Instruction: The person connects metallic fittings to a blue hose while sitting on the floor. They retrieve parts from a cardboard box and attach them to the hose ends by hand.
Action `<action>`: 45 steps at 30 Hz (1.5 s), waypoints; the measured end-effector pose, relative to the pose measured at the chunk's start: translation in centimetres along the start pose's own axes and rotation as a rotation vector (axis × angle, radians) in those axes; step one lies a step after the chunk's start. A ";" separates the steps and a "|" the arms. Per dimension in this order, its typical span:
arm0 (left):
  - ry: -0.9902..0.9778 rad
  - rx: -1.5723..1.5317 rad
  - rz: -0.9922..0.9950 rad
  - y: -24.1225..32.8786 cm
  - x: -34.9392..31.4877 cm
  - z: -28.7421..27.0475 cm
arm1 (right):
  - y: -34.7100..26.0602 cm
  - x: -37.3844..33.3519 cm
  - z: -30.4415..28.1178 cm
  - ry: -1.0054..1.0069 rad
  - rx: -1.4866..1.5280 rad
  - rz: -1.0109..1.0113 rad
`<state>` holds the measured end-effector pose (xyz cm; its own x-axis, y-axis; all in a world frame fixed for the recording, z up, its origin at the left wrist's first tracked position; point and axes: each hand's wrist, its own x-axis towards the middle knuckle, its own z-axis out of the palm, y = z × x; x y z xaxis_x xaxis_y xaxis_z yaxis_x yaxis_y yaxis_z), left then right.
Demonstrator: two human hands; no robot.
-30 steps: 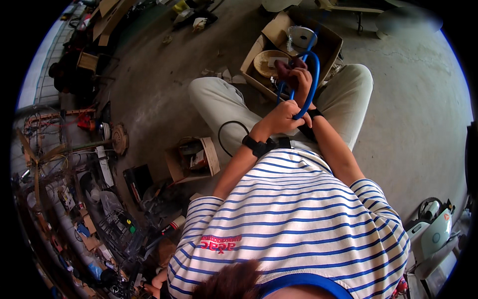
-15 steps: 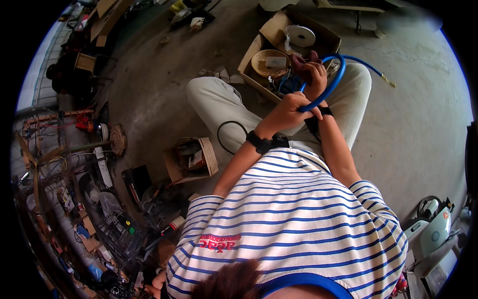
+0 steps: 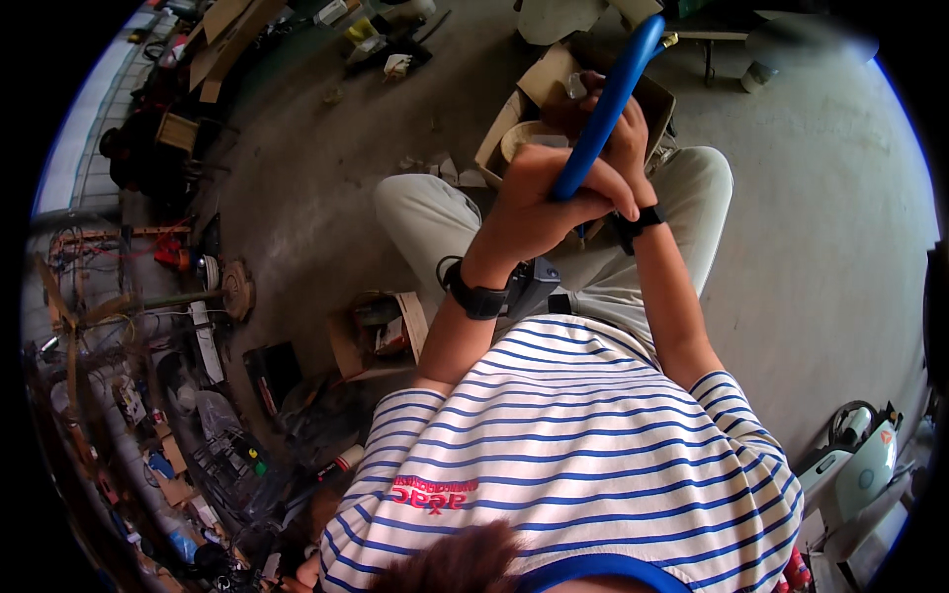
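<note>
A thick blue hose (image 3: 608,109) rises in a loop in front of me, with a brass-coloured fitting (image 3: 671,41) showing near its top. My left hand (image 3: 539,203) is closed around the hose's lower part. Just beyond the hose, my right hand (image 3: 628,138) has its fingers curled on a dark red cloth (image 3: 565,117). The hose partly hides those fingers, and I cannot tell whether the cloth is wrapped around another stretch of it. Both hands are raised above my lap, close together.
An open cardboard box (image 3: 542,74) with a round wicker basket (image 3: 516,138) stands beyond my knees. A smaller carton (image 3: 420,321) sits by my left side. Cluttered tools and parts fill the far left. A pale green-white machine (image 3: 870,465) stands at the lower right.
The hose loop has swung upward, and its fitting end has moved from the right to the top. My left hand has come up and left, still gripping it. The right hand has shifted slightly.
</note>
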<state>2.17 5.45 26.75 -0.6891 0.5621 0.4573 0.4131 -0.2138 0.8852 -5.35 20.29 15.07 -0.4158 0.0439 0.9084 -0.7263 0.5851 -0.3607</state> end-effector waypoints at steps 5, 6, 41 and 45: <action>0.013 0.042 0.268 2.6 3.0 0.0 | 0.8 6.1 -0.5 0.046 0.020 -0.106; 0.012 0.046 0.273 2.6 3.1 0.1 | 0.6 6.2 -0.7 0.049 0.021 -0.112; 0.140 -0.159 -0.819 -23.3 -13.7 -0.3 | 3.9 -19.2 2.1 -0.991 0.151 0.968; 0.266 -0.329 -0.602 -24.8 -14.0 -0.5 | 3.7 -19.0 2.7 -0.853 0.298 1.020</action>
<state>1.25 2.48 -1.51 -0.8787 0.4538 -0.1479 -0.2536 -0.1813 0.9502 -1.59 19.41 -4.12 -0.9612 -0.2251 -0.1598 0.0604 0.3935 -0.9173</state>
